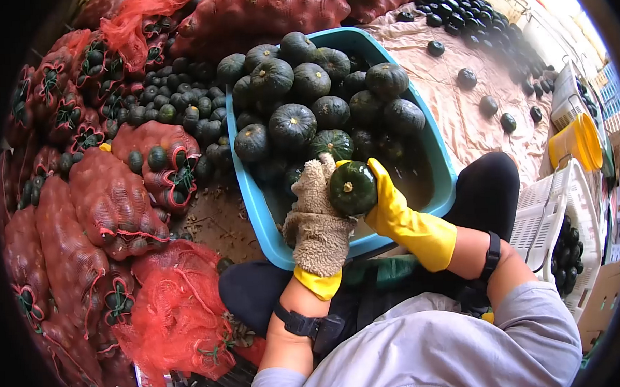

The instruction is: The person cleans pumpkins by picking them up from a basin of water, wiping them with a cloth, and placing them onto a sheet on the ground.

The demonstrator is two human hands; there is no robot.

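A small dark green pumpkin (pixel 353 188) with a pale stem scar is held between my hands above the near edge of a blue tub (pixel 260 226). My right hand (pixel 392 197), in a yellow rubber glove, grips it from the right. A tan fleecy mitt (pixel 318 244) covers my left hand (pixel 316 214) over another yellow glove, and presses against the pumpkin's left side. The mitt hides the left fingers. Inside the tub, several dark green pumpkins (pixel 292 126) are heaped above murky water (pixel 419 176).
Red mesh sacks (pixel 115 200) of produce are stacked on the left, beside loose small pumpkins (pixel 173 96). A pinkish sheet (pixel 450 113) at right bears scattered pumpkins (pixel 466 79). A yellow bucket (pixel 581 143) and white crates (pixel 542 206) stand farther right.
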